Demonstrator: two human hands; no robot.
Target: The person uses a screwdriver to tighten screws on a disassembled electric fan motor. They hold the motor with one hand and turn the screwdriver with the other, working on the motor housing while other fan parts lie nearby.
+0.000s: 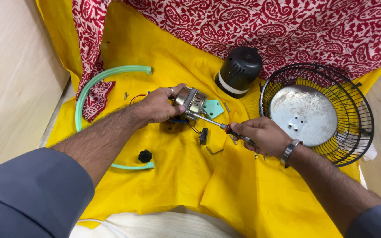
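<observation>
Gripping the metal motor (191, 102) over the yellow cloth (177, 185), our left hand (157, 105) steadies it; our right hand (263, 134) is closed around a screwdriver (219, 124), tip at the motor. Black motor cover (239, 70) and wire fan guard (327, 112) lie beyond.

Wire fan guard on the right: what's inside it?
Inside the black wire fan guard lies a round bare-metal plate with small holes near its centre. Yellow cloth shows through the wires. Whatever lies beneath the plate is covered.
</observation>
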